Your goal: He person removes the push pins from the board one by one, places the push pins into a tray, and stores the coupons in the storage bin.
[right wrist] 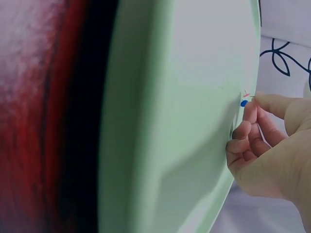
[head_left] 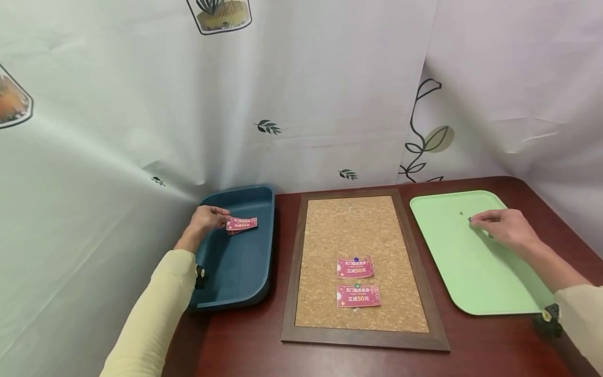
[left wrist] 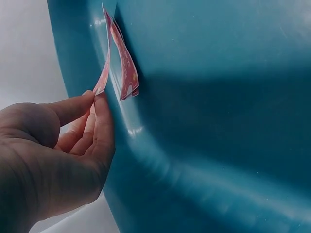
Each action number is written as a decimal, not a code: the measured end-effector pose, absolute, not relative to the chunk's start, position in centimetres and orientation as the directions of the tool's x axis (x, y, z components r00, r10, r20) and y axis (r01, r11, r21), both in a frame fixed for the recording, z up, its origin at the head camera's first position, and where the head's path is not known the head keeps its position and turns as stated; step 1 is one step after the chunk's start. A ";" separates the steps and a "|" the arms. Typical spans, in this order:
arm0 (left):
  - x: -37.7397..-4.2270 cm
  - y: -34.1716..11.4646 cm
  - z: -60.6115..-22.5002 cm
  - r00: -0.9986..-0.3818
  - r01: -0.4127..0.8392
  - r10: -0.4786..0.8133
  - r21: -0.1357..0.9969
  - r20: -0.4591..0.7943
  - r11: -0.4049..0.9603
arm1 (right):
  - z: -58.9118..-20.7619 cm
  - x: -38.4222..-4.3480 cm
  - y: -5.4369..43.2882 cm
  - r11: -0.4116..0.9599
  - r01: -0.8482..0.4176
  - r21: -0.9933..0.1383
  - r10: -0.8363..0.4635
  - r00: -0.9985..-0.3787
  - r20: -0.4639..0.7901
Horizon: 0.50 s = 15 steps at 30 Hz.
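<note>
My left hand (head_left: 207, 220) pinches one end of a pink paper coupon (left wrist: 103, 73) between thumb and fingertips, over the blue tray (head_left: 240, 267). Another pink coupon (left wrist: 127, 73), seemingly doubled at its edge, lies behind it against the tray. At the far part of the green tray (head_left: 471, 262), my right hand (head_left: 506, 228) brings thumb and index finger together on a push pin, mostly hidden by the fingertips; its thin needle pokes out. Close by the fingertips are a blue push pin (right wrist: 244, 103) and a red one (right wrist: 246, 94).
Between the trays lies a wood-framed cork board (head_left: 330, 230). Two pink coupons are on it, the upper one (head_left: 355, 268) with a blue pin and the lower one (head_left: 359, 298) with a green pin. A white patterned curtain (head_left: 330, 104) hangs behind the dark red table (head_left: 245, 340).
</note>
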<state>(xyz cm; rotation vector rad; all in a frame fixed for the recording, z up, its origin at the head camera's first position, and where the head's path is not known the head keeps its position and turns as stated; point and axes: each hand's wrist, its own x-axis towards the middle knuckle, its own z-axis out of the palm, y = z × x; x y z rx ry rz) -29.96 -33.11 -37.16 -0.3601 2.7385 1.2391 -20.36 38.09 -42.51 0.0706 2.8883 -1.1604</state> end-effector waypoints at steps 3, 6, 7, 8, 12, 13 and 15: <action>-29.9 -33.0 -37.3 -0.967 -0.256 -0.169 0.716 -0.193 0.650 | -42.6 -20.4 38.1 0.727 0.051 -0.684 0.035 -0.999 -0.037; -29.7 -32.7 -37.3 -0.971 -0.240 -0.177 0.697 -0.163 0.676 | -42.6 -20.5 38.1 0.738 0.044 -0.673 0.035 -0.999 -0.026; -29.6 -32.6 -37.2 -0.972 -0.232 -0.182 0.687 -0.146 0.689 | -42.6 -20.5 38.0 0.742 0.041 -0.669 0.035 -0.999 -0.023; -29.4 -32.5 -37.1 -0.974 -0.222 -0.189 0.673 -0.123 0.706 | -42.6 -20.5 38.0 0.747 0.039 -0.664 0.036 -0.999 -0.018; -28.9 -32.2 -36.7 -0.974 -0.177 -0.227 0.601 0.006 0.779 | -42.5 -20.4 37.9 0.754 0.038 -0.656 0.036 -0.999 -0.017; -28.8 -32.1 -36.6 -0.971 -0.172 -0.238 0.594 0.033 0.786 | -42.4 -20.4 37.9 0.756 0.039 -0.653 0.037 -0.999 -0.017; -28.8 -32.0 -36.4 -0.963 -0.164 -0.256 0.577 0.081 0.800 | -42.4 -20.3 38.0 0.753 0.041 -0.657 0.034 -0.999 -0.023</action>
